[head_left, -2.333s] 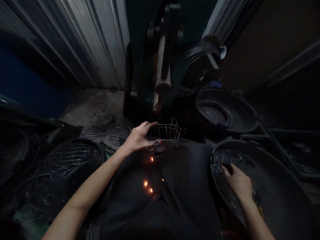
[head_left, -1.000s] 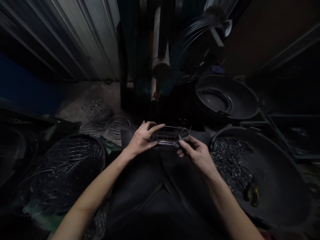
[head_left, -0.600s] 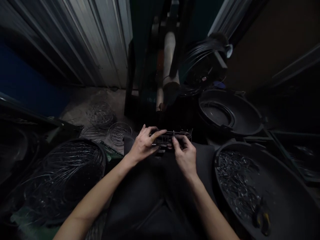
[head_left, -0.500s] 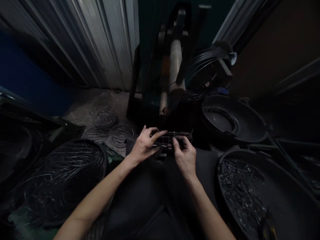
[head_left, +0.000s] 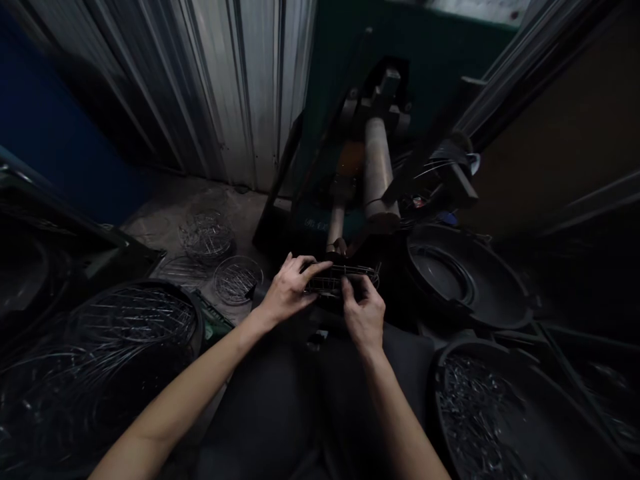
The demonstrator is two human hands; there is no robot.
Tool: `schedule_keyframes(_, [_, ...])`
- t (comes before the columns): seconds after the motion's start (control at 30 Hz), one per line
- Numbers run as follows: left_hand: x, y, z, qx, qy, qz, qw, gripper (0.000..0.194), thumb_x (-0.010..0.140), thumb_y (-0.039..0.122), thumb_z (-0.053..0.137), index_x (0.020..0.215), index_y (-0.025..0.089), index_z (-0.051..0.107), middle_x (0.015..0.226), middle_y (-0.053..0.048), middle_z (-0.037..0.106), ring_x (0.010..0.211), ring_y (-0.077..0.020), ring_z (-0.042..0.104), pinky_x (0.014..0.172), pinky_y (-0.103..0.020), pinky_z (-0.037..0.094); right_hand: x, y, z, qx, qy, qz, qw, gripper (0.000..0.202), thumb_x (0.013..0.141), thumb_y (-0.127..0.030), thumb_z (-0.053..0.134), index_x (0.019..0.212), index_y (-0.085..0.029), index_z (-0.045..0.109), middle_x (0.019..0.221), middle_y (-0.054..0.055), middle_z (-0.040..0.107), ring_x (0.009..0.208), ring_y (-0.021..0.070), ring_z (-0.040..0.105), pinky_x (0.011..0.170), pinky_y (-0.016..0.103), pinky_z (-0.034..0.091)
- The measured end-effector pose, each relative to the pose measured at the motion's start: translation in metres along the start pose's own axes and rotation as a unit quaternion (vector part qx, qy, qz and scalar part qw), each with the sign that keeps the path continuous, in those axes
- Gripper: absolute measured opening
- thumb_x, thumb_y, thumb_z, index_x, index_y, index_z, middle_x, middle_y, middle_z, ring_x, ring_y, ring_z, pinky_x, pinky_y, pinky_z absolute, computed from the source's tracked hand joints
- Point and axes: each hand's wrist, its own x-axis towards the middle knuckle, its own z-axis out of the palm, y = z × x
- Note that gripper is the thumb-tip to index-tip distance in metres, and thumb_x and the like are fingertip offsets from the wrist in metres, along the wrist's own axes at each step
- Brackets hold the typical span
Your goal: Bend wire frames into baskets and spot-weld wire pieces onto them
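Observation:
Between my hands is a small round wire basket (head_left: pixel 333 281), held on its side at the front of a dark green machine (head_left: pixel 325 200). My left hand (head_left: pixel 291 285) grips the basket's left end, thumb and fingers on either side of the wires. On the right part, the fingers of my right hand (head_left: pixel 364 308) pinch at the wires near an upright one. Whether a separate small piece of wire is in that pinch is too dark to tell. Just above the basket hangs the machine's lower metal rod (head_left: pixel 338 223), beside a thick pale cylinder (head_left: pixel 379 160).
To my left stands a dark tub (head_left: pixel 197 313) of bent wires. Wire baskets (head_left: pixel 206 235) and a wire ring piece (head_left: pixel 238 279) lie on the floor. On my right are a tub (head_left: pixel 440 380) of small metal pieces and a black basin (head_left: pixel 505 287) holding a coil.
My view has tilted, so the machine sits lower and further right in it. Both hands keep hold of the basket; my right hand has shifted slightly left along it.

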Motion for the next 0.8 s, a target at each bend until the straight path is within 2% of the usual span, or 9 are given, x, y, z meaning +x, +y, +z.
schedule_keyframes(0.33, [0.019, -0.004, 0.002, -0.015, 0.011, -0.007, 1.0, 0.059, 0.074, 0.014, 0.065, 0.128, 0.025, 0.046, 0.115, -0.006, 0.05, 0.11, -0.0218, 0.053, 0.107, -0.052, 0.034, 0.017, -0.004, -0.001, -0.016, 0.009, -0.009, 1.0, 0.027, 0.084, -0.044, 0.051, 0.084, -0.019, 0.06, 0.077, 0.002, 0.064, 0.071, 0.0165, 0.058, 0.069, 0.027, 0.045])
schedule_keyframes(0.67, [0.02, -0.011, 0.004, 0.022, 0.006, 0.017, 1.0, 0.063, 0.073, 0.013, 0.066, 0.131, 0.023, 0.044, 0.117, -0.008, 0.049, 0.112, -0.0225, 0.052, 0.109, -0.055, 0.029, 0.018, -0.003, 0.003, -0.003, 0.019, -0.023, 1.0, 0.024, 0.085, -0.041, 0.051, 0.084, -0.018, 0.06, 0.078, 0.002, 0.064, 0.072, 0.0157, 0.058, 0.07, 0.027, 0.046])
schedule_keyframes(0.8, [0.02, -0.014, 0.009, 0.057, 0.033, 0.032, 0.997, 0.059, 0.076, 0.014, 0.065, 0.13, 0.025, 0.045, 0.114, -0.006, 0.051, 0.108, -0.0211, 0.053, 0.109, -0.054, 0.029, 0.019, -0.002, 0.007, 0.006, 0.037, -0.027, 0.999, 0.023, 0.085, -0.039, 0.051, 0.083, -0.018, 0.059, 0.076, 0.001, 0.063, 0.068, 0.0151, 0.059, 0.068, 0.028, 0.048])
